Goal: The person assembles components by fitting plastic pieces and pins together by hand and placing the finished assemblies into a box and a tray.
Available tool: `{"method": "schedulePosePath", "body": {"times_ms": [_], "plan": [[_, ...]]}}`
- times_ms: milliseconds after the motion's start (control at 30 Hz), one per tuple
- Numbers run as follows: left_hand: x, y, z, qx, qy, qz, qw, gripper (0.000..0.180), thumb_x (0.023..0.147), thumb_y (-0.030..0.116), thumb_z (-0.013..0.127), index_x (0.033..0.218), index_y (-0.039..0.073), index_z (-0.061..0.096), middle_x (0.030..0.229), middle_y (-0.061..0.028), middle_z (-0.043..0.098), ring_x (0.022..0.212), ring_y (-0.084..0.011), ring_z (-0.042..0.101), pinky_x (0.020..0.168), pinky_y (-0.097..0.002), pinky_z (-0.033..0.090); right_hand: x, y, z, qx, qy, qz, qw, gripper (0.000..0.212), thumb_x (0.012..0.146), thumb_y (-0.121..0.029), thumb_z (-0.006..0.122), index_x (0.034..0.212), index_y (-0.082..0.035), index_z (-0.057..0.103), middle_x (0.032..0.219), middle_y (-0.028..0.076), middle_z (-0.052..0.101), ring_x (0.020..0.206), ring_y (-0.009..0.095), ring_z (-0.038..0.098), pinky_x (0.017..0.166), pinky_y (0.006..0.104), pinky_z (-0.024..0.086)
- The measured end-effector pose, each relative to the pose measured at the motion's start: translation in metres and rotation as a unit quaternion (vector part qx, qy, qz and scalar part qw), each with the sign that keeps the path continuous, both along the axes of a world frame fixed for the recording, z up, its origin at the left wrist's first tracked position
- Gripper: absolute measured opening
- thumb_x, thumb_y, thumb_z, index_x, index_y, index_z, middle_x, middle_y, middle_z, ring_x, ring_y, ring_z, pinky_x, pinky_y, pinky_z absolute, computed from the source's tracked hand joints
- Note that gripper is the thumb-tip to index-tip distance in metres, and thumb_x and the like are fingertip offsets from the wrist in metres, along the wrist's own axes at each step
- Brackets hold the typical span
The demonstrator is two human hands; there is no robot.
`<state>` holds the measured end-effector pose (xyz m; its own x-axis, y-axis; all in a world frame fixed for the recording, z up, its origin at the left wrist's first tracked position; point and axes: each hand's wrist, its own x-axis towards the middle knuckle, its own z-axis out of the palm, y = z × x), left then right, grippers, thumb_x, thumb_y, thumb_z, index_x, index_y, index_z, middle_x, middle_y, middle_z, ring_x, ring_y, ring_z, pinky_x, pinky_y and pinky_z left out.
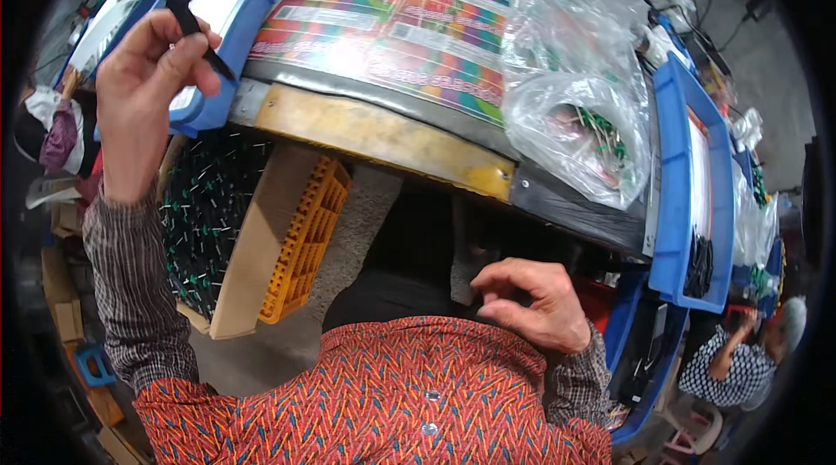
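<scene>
Raised at the upper left, my left hand point(139, 86) pinches a slim black plastic piece point(185, 16) with a rounded, knob-like head; its narrow end points down to the right, over the edge of a blue bin point(228, 47). That bin holds white sheets. Below this hand, a cardboard box point(246, 269) is full of small black parts with green and pale bits. My right hand point(544, 299) hangs by my lap, below the table edge. Its fingers are loosely bent, the thumb stands apart from them, and I see nothing held.
The worktable has a yellow front edge point(374, 134) and colourful printed sheets point(374, 21) on top. A clear plastic bag point(575, 130) with green-tipped pieces lies on its right side. Another blue bin point(675, 204) stands right. An orange plastic crate point(305, 243) leans beside the box. Other people sit at both sides.
</scene>
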<state>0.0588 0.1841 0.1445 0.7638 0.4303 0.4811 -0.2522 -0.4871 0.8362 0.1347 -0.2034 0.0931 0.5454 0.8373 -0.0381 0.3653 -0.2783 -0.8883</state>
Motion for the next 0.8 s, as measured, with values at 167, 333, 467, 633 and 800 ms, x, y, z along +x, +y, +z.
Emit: {"method": "schedulePosePath", "body": {"times_ms": [167,333,467,633,800], "plan": [[0.002,-0.058,-0.016,-0.065,0.013,-0.106,0.992,0.007,0.091,0.003,0.057,0.094,-0.002,0.055,0.090,-0.0092,0.062,0.065,-0.0102,0.060,0.064,-0.0214,0.048,0.016,-0.019,0.022,0.020,-0.063,-0.164,0.984,0.019,0.078,-0.007,0.071,0.094,0.002,0.065,0.081,0.008,0.065,0.070,0.013,0.061,0.065,0.0244,0.048],[0.010,-0.081,-0.040,-0.153,0.046,-0.153,0.975,0.006,0.089,0.001,0.057,0.094,-0.003,0.056,0.089,-0.0098,0.063,0.066,-0.0118,0.061,0.064,-0.0226,0.050,0.053,-0.034,0.017,0.007,-0.315,-0.309,0.897,0.010,0.081,-0.004,0.066,0.088,0.002,0.063,0.075,0.011,0.061,0.064,0.016,0.059,0.059,0.0277,0.046],[0.018,-0.099,-0.056,-0.187,0.060,-0.182,0.964,0.006,0.088,-0.001,0.057,0.094,-0.003,0.056,0.088,-0.0104,0.064,0.065,-0.0128,0.063,0.062,-0.0233,0.051,0.090,-0.047,0.009,-0.030,-0.386,-0.348,0.854,0.011,0.081,-0.007,0.065,0.088,0.001,0.063,0.080,0.012,0.061,0.068,0.024,0.059,0.062,0.0330,0.046],[0.024,-0.113,-0.067,-0.203,0.085,-0.212,0.952,0.005,0.089,0.000,0.057,0.093,-0.003,0.055,0.089,-0.0118,0.064,0.063,-0.0130,0.063,0.060,-0.0233,0.052,0.123,-0.051,-0.001,-0.131,-0.469,-0.334,0.807,0.012,0.078,-0.010,0.066,0.086,-0.002,0.064,0.081,0.012,0.060,0.078,0.032,0.059,0.067,0.0405,0.045],[0.032,-0.125,-0.071,-0.250,0.099,-0.253,0.929,0.007,0.092,0.003,0.055,0.095,-0.003,0.053,0.090,-0.0130,0.064,0.063,-0.0140,0.064,0.059,-0.0245,0.054,0.136,-0.049,-0.009,-0.175,-0.505,-0.322,0.781,0.011,0.077,-0.012,0.067,0.080,-0.003,0.063,0.077,0.012,0.058,0.076,0.032,0.059,0.066,0.0411,0.045]]}}
